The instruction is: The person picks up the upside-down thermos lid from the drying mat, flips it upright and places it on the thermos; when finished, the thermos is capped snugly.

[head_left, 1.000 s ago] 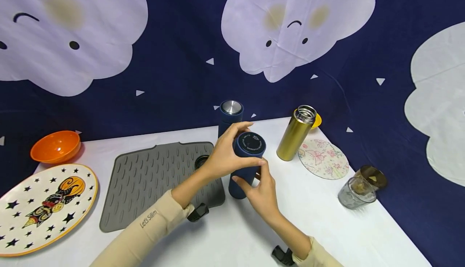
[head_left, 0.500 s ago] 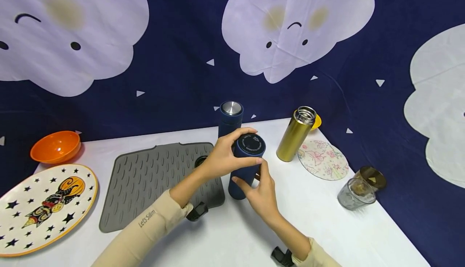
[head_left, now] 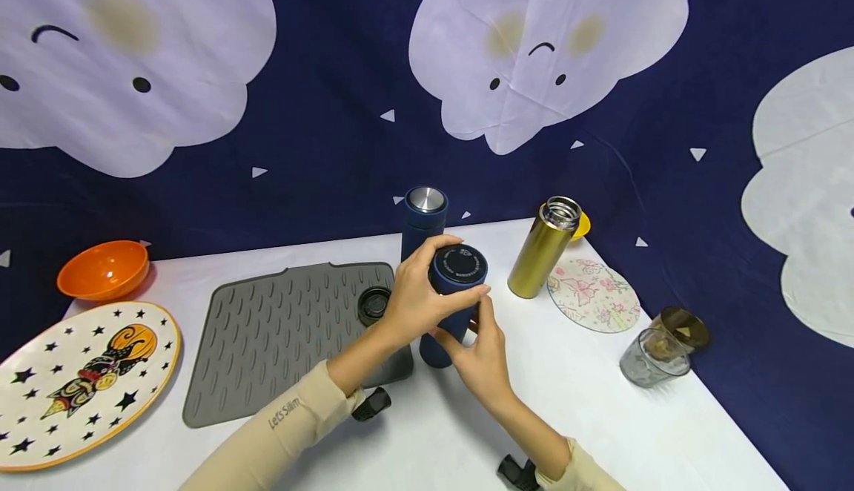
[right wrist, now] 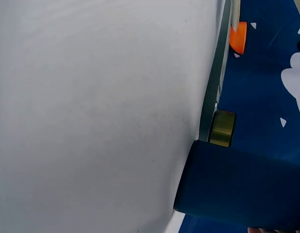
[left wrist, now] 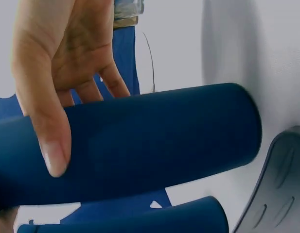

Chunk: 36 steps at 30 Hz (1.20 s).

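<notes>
A dark blue flask (head_left: 445, 328) with a black, lettered disc on its top end stands upright on the white table. My left hand (head_left: 420, 298) wraps round its upper part, thumb across the near side. Lower down, my right hand (head_left: 477, 357) holds the same flask between thumb and fingers; in the left wrist view the right hand (left wrist: 67, 73) has its thumb across the flask (left wrist: 164, 141). The right wrist view shows mainly the flask's lower part (right wrist: 242, 187). Behind the hands stands a second blue flask (head_left: 423, 224) with a silver top.
A grey ridged mat (head_left: 287, 343) lies left, bearing a lid (head_left: 373, 304) with a black inside. An uncapped gold flask (head_left: 543, 246) stands back right by a floral round mat (head_left: 594, 294). Glass cups (head_left: 657, 357) sit right; an orange bowl (head_left: 103, 272) and patterned plate (head_left: 150, 394) are far left.
My left hand and forearm have shifted slightly right and turned around the flask's top, uncovering more of the lid on the mat. The right hand stays nearly still.
</notes>
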{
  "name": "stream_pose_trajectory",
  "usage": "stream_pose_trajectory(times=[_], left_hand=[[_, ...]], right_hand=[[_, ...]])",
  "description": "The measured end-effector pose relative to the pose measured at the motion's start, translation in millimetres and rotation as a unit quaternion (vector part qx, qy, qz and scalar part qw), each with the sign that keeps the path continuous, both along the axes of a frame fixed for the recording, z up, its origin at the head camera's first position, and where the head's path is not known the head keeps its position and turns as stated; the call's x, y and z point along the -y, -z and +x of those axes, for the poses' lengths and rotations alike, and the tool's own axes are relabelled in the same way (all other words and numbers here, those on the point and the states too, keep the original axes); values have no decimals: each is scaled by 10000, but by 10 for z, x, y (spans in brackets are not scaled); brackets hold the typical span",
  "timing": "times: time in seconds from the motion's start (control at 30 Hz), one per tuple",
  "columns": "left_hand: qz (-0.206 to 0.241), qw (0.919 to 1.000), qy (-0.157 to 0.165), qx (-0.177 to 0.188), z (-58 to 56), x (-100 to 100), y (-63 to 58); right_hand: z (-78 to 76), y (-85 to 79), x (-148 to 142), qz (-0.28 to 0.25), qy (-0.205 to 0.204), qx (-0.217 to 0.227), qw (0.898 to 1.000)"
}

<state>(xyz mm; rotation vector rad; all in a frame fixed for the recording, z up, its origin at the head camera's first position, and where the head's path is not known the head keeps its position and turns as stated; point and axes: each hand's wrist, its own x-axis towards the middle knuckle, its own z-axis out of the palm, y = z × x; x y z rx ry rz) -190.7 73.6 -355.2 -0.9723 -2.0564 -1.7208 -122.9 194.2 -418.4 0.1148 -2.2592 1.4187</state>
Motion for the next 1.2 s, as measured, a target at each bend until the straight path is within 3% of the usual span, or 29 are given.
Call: stream_pose_trajectory(times=[0.1,0.17,0.23,0.3,0.4,0.5,0.57,0.73,0.8,0.97,1.2], left_hand=[[203,9948,969,220,-78,54,0],[249,9849,1646,473,-131,96,-21],[152,9750,2070,792,-167,130,-52],[-150,9766,1949,897,-171,142,-81],[-549,9897,1139,671,-127,110,-92],[-576,9974,370,214,-71,63,-73],[-335,9984,439,85,-52,54,-56],[-23,9877,1484,497,-70,100,-41],[-189,9885,1385,585,-67,105,-41],[-483,9971,532,240,-15,62,-45],[-187,9988,431,101,14,0,4]], right_hand=[[-6,-3,-2,-9,-15,8,10000],[-12,-5,-4,-5,-60,19,10000],[-17,-4,-8,-5,-88,54,9999],[-21,-5,-9,0,-108,85,9999],[-16,-7,-5,29,-118,95,9999],[-14,-6,-1,49,-124,74,9999],[-14,-2,0,37,-123,65,9999],[-18,1,3,14,-83,28,10000],[-18,4,2,-25,-64,25,10000],[-10,8,4,-59,-15,82,9999],[-5,18,-6,-25,57,154,9999]])
